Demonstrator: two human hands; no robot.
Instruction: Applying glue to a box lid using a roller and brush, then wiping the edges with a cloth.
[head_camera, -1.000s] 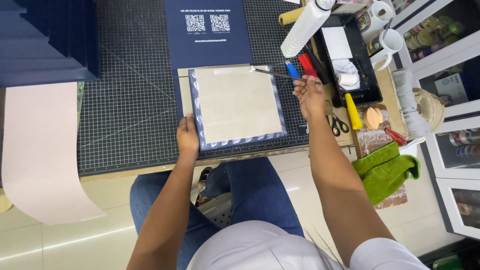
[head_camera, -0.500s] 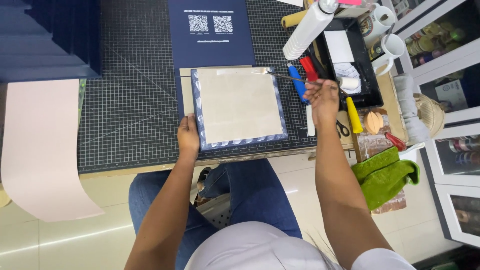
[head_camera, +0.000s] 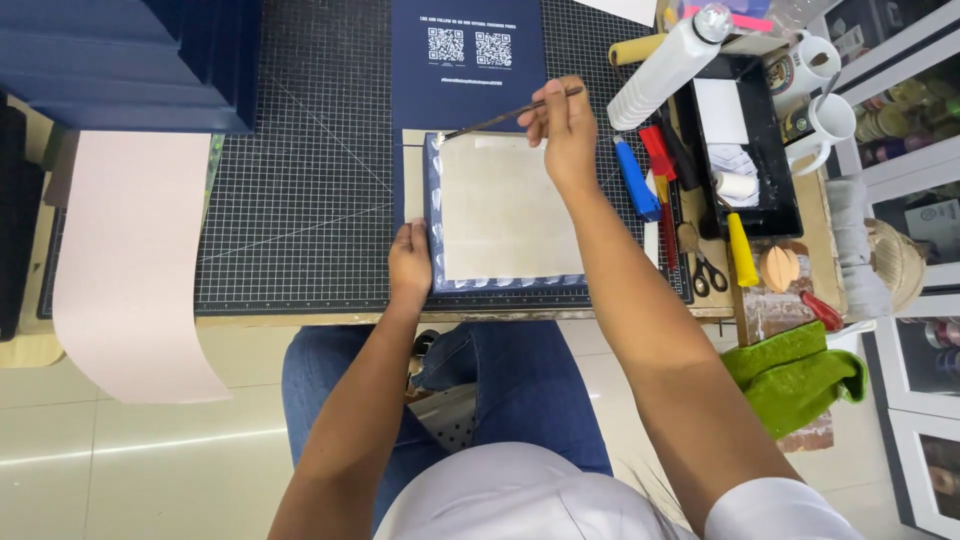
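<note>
Right hand (head_camera: 566, 130) pinched shut on a thin brush (head_camera: 505, 117), tip at the board's top-left corner. Left hand (head_camera: 410, 266) pressed flat on the left edge of the board (head_camera: 500, 210): beige panel, blue-wrapped border, lying on the cutting mat (head_camera: 300, 200).

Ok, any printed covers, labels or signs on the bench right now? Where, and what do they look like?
Navy printed cover: top centre of the cutting mat, rectangular, white text and two square codes.
Mug: upper right, white, round multicoloured emblem.
Right hand holds a thin brush just below the cover.
</note>
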